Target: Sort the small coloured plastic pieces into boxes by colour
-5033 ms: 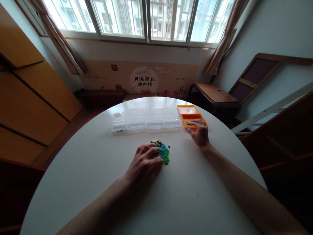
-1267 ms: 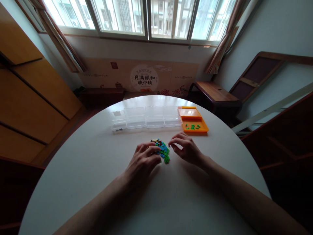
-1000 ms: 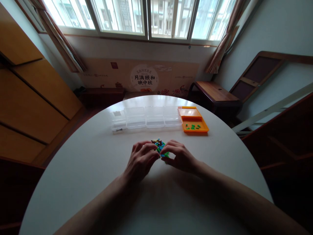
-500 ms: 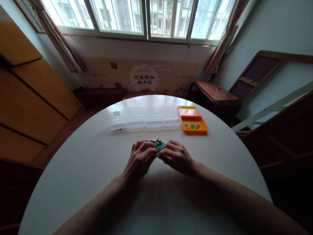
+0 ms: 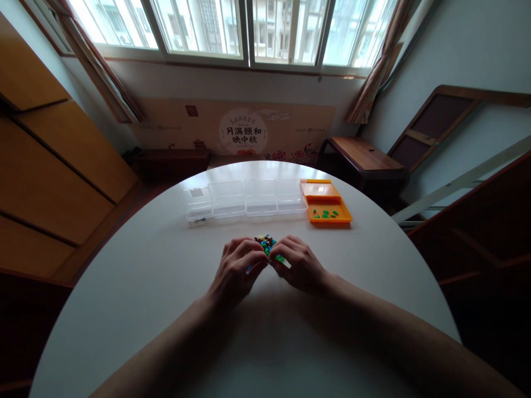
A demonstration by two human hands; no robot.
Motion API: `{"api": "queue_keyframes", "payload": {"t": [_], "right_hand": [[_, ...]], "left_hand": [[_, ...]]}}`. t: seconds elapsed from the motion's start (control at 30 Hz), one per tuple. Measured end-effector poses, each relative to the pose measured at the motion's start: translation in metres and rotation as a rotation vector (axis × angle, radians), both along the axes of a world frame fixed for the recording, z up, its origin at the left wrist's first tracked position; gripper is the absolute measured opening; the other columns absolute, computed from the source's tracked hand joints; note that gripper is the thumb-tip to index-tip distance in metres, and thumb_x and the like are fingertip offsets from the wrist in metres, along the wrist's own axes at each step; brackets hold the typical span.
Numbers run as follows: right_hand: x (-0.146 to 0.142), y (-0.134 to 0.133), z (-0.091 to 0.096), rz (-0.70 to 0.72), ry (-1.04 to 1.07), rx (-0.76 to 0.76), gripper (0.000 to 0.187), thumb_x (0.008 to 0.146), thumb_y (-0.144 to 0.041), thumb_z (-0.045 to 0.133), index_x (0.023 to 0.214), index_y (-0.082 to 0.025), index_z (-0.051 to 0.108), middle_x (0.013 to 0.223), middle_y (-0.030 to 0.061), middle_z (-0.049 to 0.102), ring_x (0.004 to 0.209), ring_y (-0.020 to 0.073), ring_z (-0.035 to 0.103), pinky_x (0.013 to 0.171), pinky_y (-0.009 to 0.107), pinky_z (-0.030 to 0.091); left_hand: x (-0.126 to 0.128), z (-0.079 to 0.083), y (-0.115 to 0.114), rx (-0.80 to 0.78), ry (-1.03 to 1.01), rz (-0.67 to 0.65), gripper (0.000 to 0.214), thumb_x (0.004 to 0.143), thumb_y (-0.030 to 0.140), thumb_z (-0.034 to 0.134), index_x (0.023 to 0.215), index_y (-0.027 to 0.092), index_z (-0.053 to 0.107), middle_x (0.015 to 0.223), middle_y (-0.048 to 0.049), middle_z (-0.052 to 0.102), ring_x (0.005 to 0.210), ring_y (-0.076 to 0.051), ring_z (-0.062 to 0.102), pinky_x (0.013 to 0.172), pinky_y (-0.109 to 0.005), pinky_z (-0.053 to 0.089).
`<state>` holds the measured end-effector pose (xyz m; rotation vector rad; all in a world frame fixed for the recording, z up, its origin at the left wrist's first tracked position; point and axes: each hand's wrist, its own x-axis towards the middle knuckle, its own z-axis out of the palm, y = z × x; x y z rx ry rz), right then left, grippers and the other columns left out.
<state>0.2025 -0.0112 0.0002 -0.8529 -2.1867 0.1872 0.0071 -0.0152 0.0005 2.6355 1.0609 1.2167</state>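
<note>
Grip: L hand (image 5: 237, 269) & R hand (image 5: 302, 265) both curled nearly closed, fingertips almost meeting; whether either pinches a pc, I can't tell from my remote feed. Multicol. pile (image 5: 266, 242) lies btwn & just beyond them on white table (image 5: 166, 287); orange tray (image 5: 345, 220), past R hand, holds green pcs (image 5: 325, 214), beside clear boxes (image 5: 260, 209)

Bright windows (image 5: 199, 27) — curtains (image 5: 97, 66) either side, printed beige panel (image 5: 236, 130) below, wooden cabinet (image 5: 45, 160), pale wall (image 5: 477, 50)
</note>
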Motion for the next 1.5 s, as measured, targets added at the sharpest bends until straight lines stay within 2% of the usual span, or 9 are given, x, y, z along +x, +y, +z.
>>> {"api": "queue_keyframes", "payload": {"t": [0.13, 0.23, 0.43, 0.63, 0.77, 1.0, 1.1, 1.27, 1.5], "right_hand": [[0.001, 0.000, -0.002, 0.014, 0.048, -0.026, 0.003, 0.087, -0.024, 0.058, 0.088, -0.021, 0.059, 0.083, 0.0044, 0.065, 0.079, 0.0188, 0.055, 0.074, 0.032, 0.046], [0.002, 0.001, -0.004, 0.025, 0.048, 0.000, 0.008, 0.084, -0.023, 0.062, 0.091, -0.021, 0.060, 0.086, 0.0053, 0.066, 0.082, 0.0197, 0.056, 0.075, 0.033, 0.046], [0.001, 0.002, -0.005, 0.014, 0.062, 0.070, 0.005, 0.089, -0.024, 0.059, 0.085, -0.021, 0.061, 0.079, 0.0035, 0.066, 0.076, 0.0169, 0.056, 0.073, 0.030, 0.044], [0.006, 0.007, -0.006, -0.001, 0.050, 0.102, 0.002, 0.081, -0.021, 0.065, 0.081, -0.021, 0.062, 0.079, 0.0025, 0.067, 0.076, 0.0176, 0.056, 0.073, 0.032, 0.044], [0.026, 0.023, -0.011, -0.139, 0.089, 0.072, 0.002, 0.080, -0.020, 0.064, 0.079, -0.021, 0.064, 0.077, 0.0026, 0.066, 0.077, 0.0189, 0.057, 0.075, 0.034, 0.044], [0.083, 0.060, -0.020, -0.544, 0.220, -0.012, 0.009, 0.079, -0.027, 0.062, 0.076, -0.020, 0.067, 0.078, 0.0049, 0.067, 0.079, 0.0228, 0.060, 0.079, 0.038, 0.048], [0.100, 0.069, -0.024, -0.657, 0.264, -0.074, 0.015, 0.078, -0.031, 0.061, 0.079, -0.018, 0.069, 0.079, 0.0062, 0.068, 0.077, 0.0225, 0.061, 0.076, 0.038, 0.049], [0.108, 0.073, -0.026, -0.695, 0.306, -0.118, 0.021, 0.079, -0.031, 0.060, 0.089, -0.016, 0.071, 0.085, 0.0080, 0.070, 0.075, 0.0218, 0.062, 0.075, 0.037, 0.050], [0.093, 0.060, -0.017, -0.647, 0.219, 0.044, 0.014, 0.083, -0.026, 0.058, 0.082, -0.019, 0.071, 0.081, 0.0055, 0.069, 0.081, 0.0228, 0.061, 0.080, 0.038, 0.048]], "left_hand": [[0.000, 0.001, 0.001, -0.007, -0.020, 0.006, 0.003, 0.088, 0.019, 0.061, 0.089, 0.020, 0.063, 0.094, -0.0040, 0.066, 0.101, -0.021, 0.054, 0.087, -0.037, 0.043], [0.000, 0.001, 0.000, -0.002, -0.025, 0.009, 0.003, 0.088, 0.020, 0.061, 0.089, 0.020, 0.063, 0.094, -0.0040, 0.066, 0.101, -0.020, 0.054, 0.087, -0.037, 0.043], [-0.001, 0.000, 0.000, 0.000, -0.005, 0.019, 0.002, 0.088, 0.022, 0.061, 0.087, 0.021, 0.063, 0.093, -0.0032, 0.066, 0.100, -0.020, 0.054, 0.087, -0.037, 0.042], [-0.002, 0.000, 0.000, -0.026, 0.002, 0.058, 0.010, 0.085, 0.028, 0.066, 0.082, 0.020, 0.062, 0.093, -0.0037, 0.066, 0.099, -0.022, 0.054, 0.088, -0.039, 0.040], [-0.001, 0.000, -0.002, -0.043, 0.015, 0.114, 0.007, 0.084, 0.026, 0.066, 0.082, 0.020, 0.063, 0.094, -0.0038, 0.066, 0.100, -0.023, 0.054, 0.088, -0.040, 0.039], [0.001, 0.000, -0.004, -0.066, 0.010, 0.159, 0.002, 0.084, 0.022, 0.063, 0.083, 0.020, 0.063, 0.095, -0.0044, 0.066, 0.100, -0.023, 0.054, 0.087, -0.040, 0.040], [0.000, 0.000, -0.005, -0.069, 0.007, 0.171, 0.002, 0.085, 0.021, 0.062, 0.084, 0.020, 0.063, 0.095, -0.0043, 0.066, 0.100, -0.023, 0.054, 0.088, -0.040, 0.039], [-0.002, 0.001, -0.004, -0.089, -0.003, 0.194, 0.009, 0.085, 0.014, 0.057, 0.084, 0.020, 0.064, 0.095, -0.0043, 0.066, 0.098, -0.022, 0.053, 0.088, -0.039, 0.040], [-0.005, 0.000, -0.001, -0.198, -0.019, 0.315, 0.029, 0.073, 0.001, 0.047, 0.079, 0.021, 0.066, 0.097, -0.0044, 0.065, 0.100, -0.024, 0.052, 0.089, -0.042, 0.039]]}}
